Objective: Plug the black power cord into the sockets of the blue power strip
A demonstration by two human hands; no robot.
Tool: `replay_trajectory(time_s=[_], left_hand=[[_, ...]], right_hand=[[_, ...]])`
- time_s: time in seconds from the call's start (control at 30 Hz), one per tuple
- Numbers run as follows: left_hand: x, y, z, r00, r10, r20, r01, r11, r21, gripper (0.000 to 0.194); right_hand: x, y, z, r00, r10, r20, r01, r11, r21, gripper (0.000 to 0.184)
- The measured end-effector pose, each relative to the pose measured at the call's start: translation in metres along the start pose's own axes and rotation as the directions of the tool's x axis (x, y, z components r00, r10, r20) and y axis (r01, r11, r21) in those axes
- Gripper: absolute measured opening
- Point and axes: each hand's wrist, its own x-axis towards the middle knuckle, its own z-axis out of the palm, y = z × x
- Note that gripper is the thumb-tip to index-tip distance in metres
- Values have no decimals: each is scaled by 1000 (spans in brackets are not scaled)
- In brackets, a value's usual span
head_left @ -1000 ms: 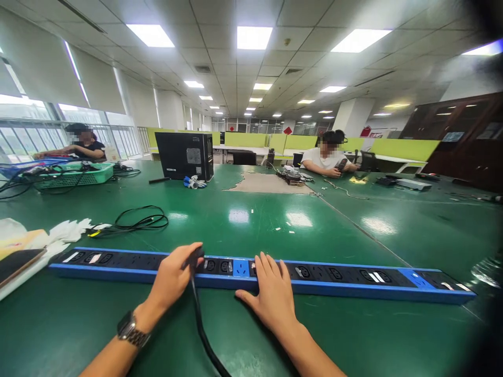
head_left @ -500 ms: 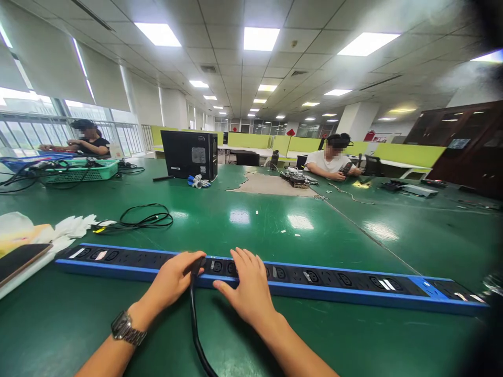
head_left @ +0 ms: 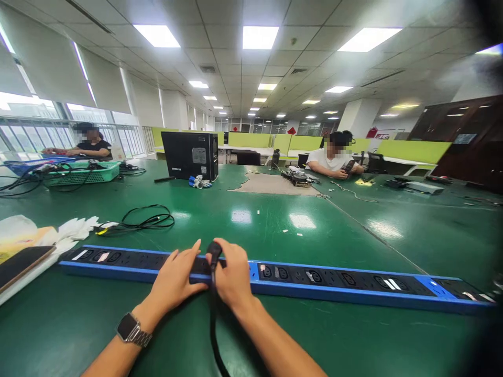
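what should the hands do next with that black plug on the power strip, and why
Probably press the black plug straight down. The right hand pinches it over a socket on the power strip, the left hand rests flat on the strip beside it, and the plug seems to stand above the strip's face.

- big open office, bright ceiling panel lights
- windows down the left
- lime green partitions
- dark wooden cabinet on the right

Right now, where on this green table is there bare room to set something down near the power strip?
Bare green table lies behind the power strip, from the coiled black cable across to the brown mat. The near edge right of the right hand is bare too. It is crowded at the left: white gloves and the left hand.
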Motion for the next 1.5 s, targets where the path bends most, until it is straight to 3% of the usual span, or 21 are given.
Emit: replay_trajectory(time_s=[0.07, 0.2, 0.3, 0.43, 0.53, 0.63, 0.77, 0.8, 0.9, 1.0, 1.1, 1.2, 1.27, 1.37, 1.5], left_hand=[[0, 0, 0, 1000, -1, -2, 1, 1000, 7, 98], [1, 0, -1, 1000, -10, -4, 10, 1000, -3, 99], [2, 1, -2, 1000, -29, 12, 29, 1000, -13, 99], [1, 0, -4, 999, -32, 9, 32, 999, -28, 94], [4, 10, -3, 999, 23, -38, -26, 996, -81, 77], [14, 44, 6, 988, 124, -91, -138, 976, -170, 56], [39, 124, 28, 959, 264, -108, -284, 915, -285, 54], [46, 145, 34, 952, 285, -112, -305, 904, -298, 57], [62, 199, 50, 946, 308, -97, -323, 904, -280, 52], [71, 223, 58, 957, 256, -138, -288, 904, -317, 33], [73, 208, 50, 944, 141, -297, -257, 880, -400, 30], [67, 163, 34, 927, 36, -372, -201, 888, -415, 32], [58, 128, 26, 938, -2, -346, -150, 899, -412, 31], [42, 91, 24, 966, 51, -252, -160, 885, -438, 31], [33, 87, 30, 967, 142, -214, -227, 861, -455, 34]], right_hand=[[-4, 19, -27, 997, 17, -70, -17, 1000, -8, 35], [-31, 83, -95, 997, 60, -49, -65, 993, -103, 33], [-54, 123, -134, 994, 104, -45, -111, 975, -194, 34], [-63, 139, -155, 998, 54, 16, -48, 966, -255, 32], [-59, 135, -158, 994, 16, 104, 13, 961, -275, 30], [-62, 131, -158, 984, -9, 177, 70, 939, -338, 34], [-77, 137, -152, 996, 7, 94, 45, 842, -538, 85], [-81, 141, -150, 998, 11, 65, 30, 812, -583, 91], [-88, 152, -145, 999, 18, 45, 18, 735, -678, 70], [-88, 157, -142, 998, 22, 55, 24, 702, -712, 60], [-87, 153, -142, 998, 35, 42, 6, 696, -718, 65], [-86, 148, -142, 996, 77, 35, -28, 689, -724, 72], [-85, 147, -142, 994, 102, 35, -45, 688, -724, 76], [-84, 145, -140, 992, 124, 27, -67, 694, -717, 76], [-81, 137, -133, 992, 124, 0, -92, 736, -670, 76]])
